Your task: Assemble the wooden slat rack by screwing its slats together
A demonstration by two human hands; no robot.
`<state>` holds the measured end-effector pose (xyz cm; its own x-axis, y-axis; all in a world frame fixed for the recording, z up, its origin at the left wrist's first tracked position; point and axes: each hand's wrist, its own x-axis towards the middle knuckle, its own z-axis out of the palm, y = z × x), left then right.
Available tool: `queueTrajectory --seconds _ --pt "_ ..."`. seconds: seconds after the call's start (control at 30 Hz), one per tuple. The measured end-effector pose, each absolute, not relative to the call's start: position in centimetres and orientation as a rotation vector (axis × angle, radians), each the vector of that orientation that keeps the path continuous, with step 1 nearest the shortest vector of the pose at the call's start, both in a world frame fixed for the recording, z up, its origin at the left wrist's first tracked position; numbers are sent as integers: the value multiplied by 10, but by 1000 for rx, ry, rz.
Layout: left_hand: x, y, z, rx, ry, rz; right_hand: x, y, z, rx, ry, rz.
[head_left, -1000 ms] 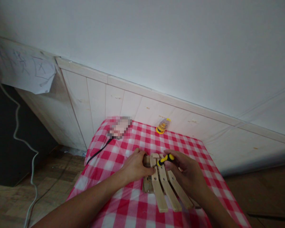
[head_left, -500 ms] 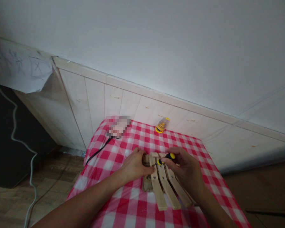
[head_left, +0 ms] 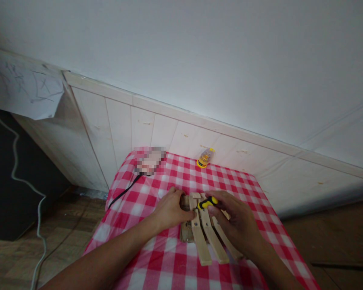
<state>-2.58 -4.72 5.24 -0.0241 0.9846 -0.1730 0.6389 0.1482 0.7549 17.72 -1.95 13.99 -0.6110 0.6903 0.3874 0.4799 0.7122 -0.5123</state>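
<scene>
A wooden slatted piece (head_left: pixel 209 237) lies on the checked cloth, with several pale curved slats fixed by screws over a darker block (head_left: pixel 186 235). My left hand (head_left: pixel 171 209) is closed around the block's far left end, its thumb against the first slat. In my right hand (head_left: pixel 237 215), a short yellow-and-black screwdriver (head_left: pixel 210 202) is held between thumb and fingers. It points left toward the first slat, near my left thumb. The screwdriver's tip is too small to make out, and the right hand covers part of the rightmost slats.
The table has a red-and-white checked cloth (head_left: pixel 151 257). At its back edge stands a clear-and-yellow bit container (head_left: pixel 205 158) near the panelled wall (head_left: pixel 166 129). A blurred-out object (head_left: pixel 151 161) with a black strap (head_left: pixel 125 194) lies back left. A pale cable (head_left: pixel 27 183) hangs at left.
The screwdriver has turned in my right fingers and now shows more yellow on its handle. My right fingers have shifted slightly left. My left hand keeps its hold on the block.
</scene>
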Motion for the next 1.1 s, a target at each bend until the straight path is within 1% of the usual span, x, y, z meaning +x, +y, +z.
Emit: queueTrajectory --seconds 0.2,0.53,0.8,1.1 --pt "-26 -46 53 1565 1742 628 169 -18 138 -956 -2282 430" --pt "-26 -46 53 1546 1730 622 168 -18 129 -1113 -2105 559" --pt "-27 -47 53 1541 1724 624 189 -23 126 -1128 -1983 515" --pt "-26 -46 48 1554 1730 639 196 -48 125 -1034 -2035 541"
